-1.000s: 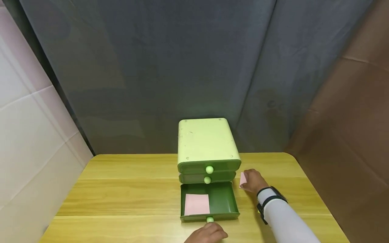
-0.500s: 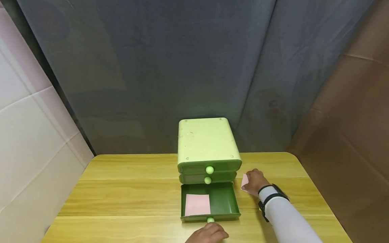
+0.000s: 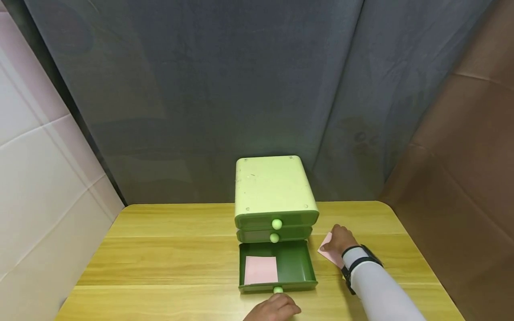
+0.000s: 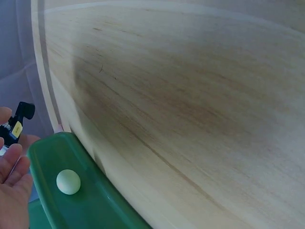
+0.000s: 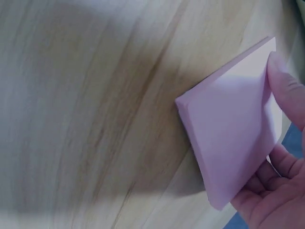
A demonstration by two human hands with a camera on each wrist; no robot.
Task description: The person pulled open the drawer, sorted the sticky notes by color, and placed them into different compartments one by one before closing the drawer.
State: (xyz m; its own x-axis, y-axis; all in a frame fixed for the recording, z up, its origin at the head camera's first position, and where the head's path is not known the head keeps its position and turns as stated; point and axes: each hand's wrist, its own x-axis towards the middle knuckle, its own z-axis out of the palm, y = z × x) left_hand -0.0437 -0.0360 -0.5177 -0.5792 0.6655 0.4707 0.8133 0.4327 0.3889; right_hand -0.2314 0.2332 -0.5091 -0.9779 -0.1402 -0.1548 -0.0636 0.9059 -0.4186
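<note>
A pink sticky-note pad (image 5: 233, 143) is held lifted off the wooden table (image 3: 168, 254) by the right hand (image 3: 339, 240), fingers curled around its edge and underside — the pad sits at about 3 o'clock of the green drawer unit (image 3: 275, 196), just beside the pulled-out bottom drawer (image 3: 295, 265). Inside that drawer a second pink pad (image 3: 260, 269) is seen lying flat in the 9 o'clock half. The left hand (image 3: 275, 308) is placed at 6 o'clock of the drawer, just short of its pale knob (image 3: 277, 290) — nothing is gripped, fingers loosely relaxed.
</note>
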